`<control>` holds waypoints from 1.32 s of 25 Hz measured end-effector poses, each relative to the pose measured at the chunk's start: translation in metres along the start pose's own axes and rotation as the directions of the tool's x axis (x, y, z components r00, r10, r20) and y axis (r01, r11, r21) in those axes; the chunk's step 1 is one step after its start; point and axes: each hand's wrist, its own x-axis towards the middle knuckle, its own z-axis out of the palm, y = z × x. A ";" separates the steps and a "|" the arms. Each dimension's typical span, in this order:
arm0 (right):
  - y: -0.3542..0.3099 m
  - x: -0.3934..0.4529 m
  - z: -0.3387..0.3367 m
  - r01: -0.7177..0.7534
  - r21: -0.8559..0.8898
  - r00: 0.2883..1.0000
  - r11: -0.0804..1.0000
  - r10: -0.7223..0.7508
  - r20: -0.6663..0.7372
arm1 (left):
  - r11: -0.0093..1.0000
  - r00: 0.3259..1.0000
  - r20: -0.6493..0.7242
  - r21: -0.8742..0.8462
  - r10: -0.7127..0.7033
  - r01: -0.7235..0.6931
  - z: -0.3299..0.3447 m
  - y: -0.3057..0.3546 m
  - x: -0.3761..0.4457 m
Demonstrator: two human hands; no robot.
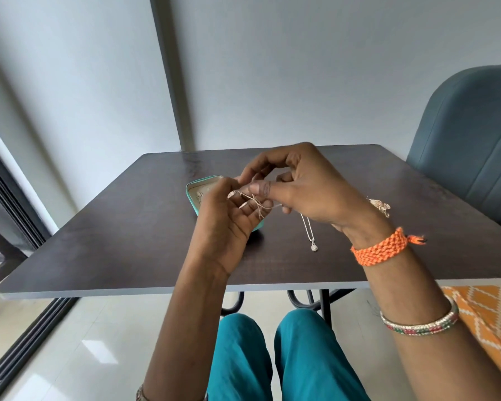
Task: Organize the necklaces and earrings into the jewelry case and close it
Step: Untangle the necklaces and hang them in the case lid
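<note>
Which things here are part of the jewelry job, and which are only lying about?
Belong to the job:
- thin chain, held by left hand and right hand
- teal jewelry case, open
- silver pendant necklace on the table
- gold piece

Just about:
- blue chair
- orange patterned cloth

We see the jewelry case (195, 192) on the table (128, 241) just behind the left hand (229, 224), which partly covers it. Between both hands, a thin chain (258, 202) is held. A pendant necklace (310, 233) lies below the right hand (307, 192); a gold piece (381, 206) lies just right of that wrist
</note>
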 end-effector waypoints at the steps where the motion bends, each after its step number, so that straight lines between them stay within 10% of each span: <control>1: 0.000 0.000 -0.001 0.005 0.006 0.999 1.000 -0.004 -0.035 | 0.999 1.000 0.021 -0.029 -0.017 0.018 0.002 0.000 -0.002; 18: 0.006 -0.008 0.022 0.081 0.307 0.956 0.948 0.013 -0.293 | 0.995 0.995 0.091 -0.089 -0.028 0.036 0.011 0.009 -0.033; 26: 0.012 -0.019 0.014 -0.286 0.554 0.954 0.782 0.285 0.091 | 0.998 0.993 0.118 -0.059 0.014 -0.007 0.007 0.008 -0.034; 33: 0.024 -0.027 0.013 -0.381 0.757 0.924 0.530 0.183 0.337 | 0.996 0.977 0.208 0.071 0.042 -0.058 0.004 0.011 -0.031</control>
